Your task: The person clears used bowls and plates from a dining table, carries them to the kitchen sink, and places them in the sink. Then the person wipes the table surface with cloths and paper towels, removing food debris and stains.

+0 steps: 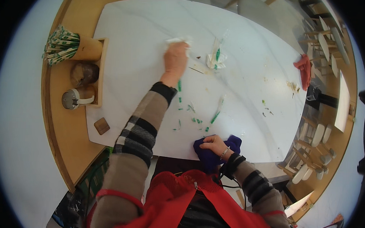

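Observation:
My left hand [175,60] reaches far over the white marbled table [135,69], its fingers closed on a crumpled white tissue [180,39] pressed to the surface. Near the front edge, my right hand [214,143] grips a dark purple cloth [209,156], part of which hangs over the edge. Torn clear wrappers with green print lie between the hands, among them a long one [216,115] and small scraps [197,120]. Right of my left hand is another used tissue [216,61] with a wrapper across it. A thin dark stick [196,70] lies close by.
At left, a wooden tray [102,73] holds a cup of wrapped chopsticks [63,46], a brown jar [85,74] and a lidded pot [76,99]. A wooden block [101,126] lies nearby. Food crumbs [292,86] and a red cloth [303,72] are at the right edge.

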